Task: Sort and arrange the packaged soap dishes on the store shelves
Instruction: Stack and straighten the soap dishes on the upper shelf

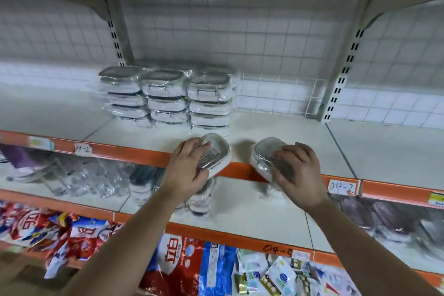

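My left hand (186, 168) grips a white soap dish in clear wrap (217, 156), its grey grille facing up, at the front edge of the middle shelf (288, 142). My right hand (299, 173) holds a second wrapped soap dish (263, 156) just to the right, tilted over the orange shelf lip. Behind them, three neat stacks of the same packaged soap dishes (165, 96) stand on that shelf toward the back. More wrapped dishes (144, 187) sit on the shelf below, partly hidden by my left forearm.
The middle shelf has bare white surface right of the stacks, up to the slotted upright (336, 89). Orange lips carry handwritten labels (342, 186). Clear plastic goods (86, 178) fill the lower shelf's left. Colourful bags (182, 264) hang at the bottom.
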`<action>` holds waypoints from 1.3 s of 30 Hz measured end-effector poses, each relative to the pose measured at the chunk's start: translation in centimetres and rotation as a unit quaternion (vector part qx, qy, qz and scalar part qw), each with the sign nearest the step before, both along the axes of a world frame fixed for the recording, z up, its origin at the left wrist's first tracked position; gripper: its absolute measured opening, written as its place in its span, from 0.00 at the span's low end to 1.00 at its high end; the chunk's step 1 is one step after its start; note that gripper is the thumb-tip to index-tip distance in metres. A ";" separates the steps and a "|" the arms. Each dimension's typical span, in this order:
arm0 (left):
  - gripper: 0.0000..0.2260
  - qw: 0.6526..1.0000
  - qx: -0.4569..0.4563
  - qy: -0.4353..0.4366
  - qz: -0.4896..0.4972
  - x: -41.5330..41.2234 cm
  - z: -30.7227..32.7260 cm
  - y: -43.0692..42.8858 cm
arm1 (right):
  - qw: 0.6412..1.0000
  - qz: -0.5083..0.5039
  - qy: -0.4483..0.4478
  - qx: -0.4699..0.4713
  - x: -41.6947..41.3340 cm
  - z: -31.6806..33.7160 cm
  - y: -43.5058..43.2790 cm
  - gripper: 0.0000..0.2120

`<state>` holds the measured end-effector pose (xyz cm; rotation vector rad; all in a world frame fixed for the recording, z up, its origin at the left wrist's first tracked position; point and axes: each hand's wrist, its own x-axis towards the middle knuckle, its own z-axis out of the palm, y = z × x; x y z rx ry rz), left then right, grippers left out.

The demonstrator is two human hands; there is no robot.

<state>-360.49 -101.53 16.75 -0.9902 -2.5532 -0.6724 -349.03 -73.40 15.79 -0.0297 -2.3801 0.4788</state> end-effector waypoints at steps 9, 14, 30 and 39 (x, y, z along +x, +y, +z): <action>0.32 0.997 -0.049 0.055 0.008 -3.9 -0.1 0.3 | 0.994 -0.105 0.023 0.012 -5.0 0.4 -1.7 0.19; 0.34 0.996 -0.006 0.057 -0.066 -5.2 1.4 0.4 | 0.979 -0.199 -0.035 -0.040 -6.8 0.6 -2.1 0.29; 0.38 0.983 0.048 0.141 -0.111 -12.8 14.1 3.1 | 0.979 -0.171 -0.098 -0.047 -9.8 0.5 -2.3 0.27; 0.29 0.992 -0.027 0.090 -0.088 -21.3 19.2 8.0 | 0.979 -0.178 -0.093 -0.029 -10.1 -0.1 -2.1 0.27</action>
